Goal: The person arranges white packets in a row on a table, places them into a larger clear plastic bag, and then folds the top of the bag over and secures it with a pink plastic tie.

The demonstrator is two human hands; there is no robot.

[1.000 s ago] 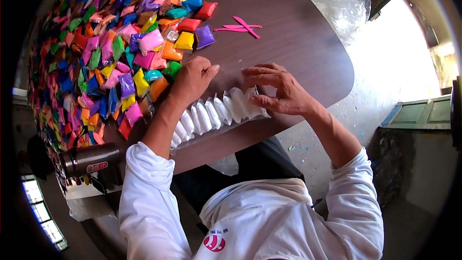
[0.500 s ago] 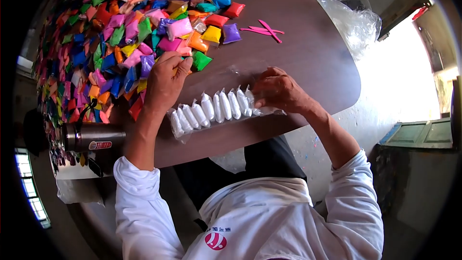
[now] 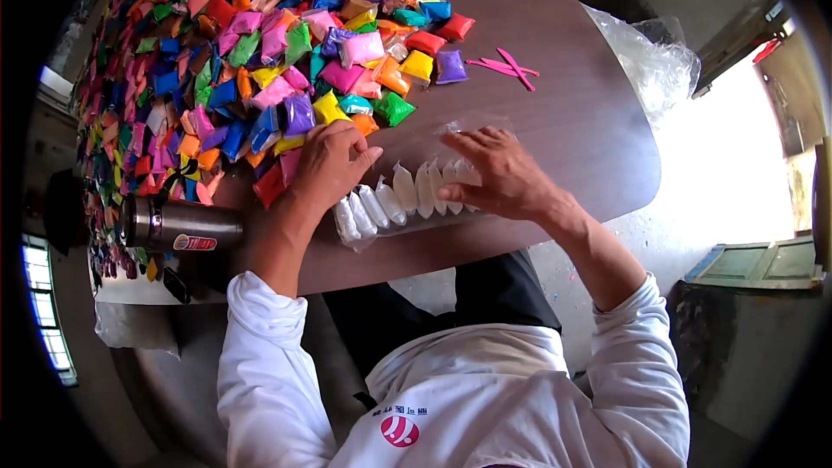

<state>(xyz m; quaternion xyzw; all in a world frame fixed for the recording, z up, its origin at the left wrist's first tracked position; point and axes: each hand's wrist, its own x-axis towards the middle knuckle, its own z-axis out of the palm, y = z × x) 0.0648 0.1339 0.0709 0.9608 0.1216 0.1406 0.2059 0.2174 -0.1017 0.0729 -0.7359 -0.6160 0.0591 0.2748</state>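
Looking at a row of white packets (image 3: 405,189), side by side, in or on a clear bag (image 3: 394,228) (can't tell which along the whole length), laid on the surface (image 3: 572,121) near its front edge, between both hands.

At the row's right end, right hand (image 3: 498,169) with fingers spread, thumb well apart from them; can't see that grip clamped on anything. At the left end, left hand (image 3: 334,160) with curled fingers and thumb out; can't tell whether that grip is pinching film or nothing.

Main risk: buckling the row or fanning packets out of line with an uneven push from one end. Would blame slick film against slick film. Could also snag or tear loose bag film under a fingertip, or slide the whole row off the front edge with a hard pull. Watch the left forearm too: right beside the coloured packets (image 3: 269,91), could drag a few into the white ones.

On materials: slim white pillow shapes with pointed film tips; thin, wrinkled, glossy bag film. To the left, a loose heap of plump, shiny pouches. Just below it, a smooth metallic bottle (image 3: 199,225). Farther off, thin crossed pink sticks (image 3: 507,67). Past the right edge, crumpled transparent plastic (image 3: 646,56).
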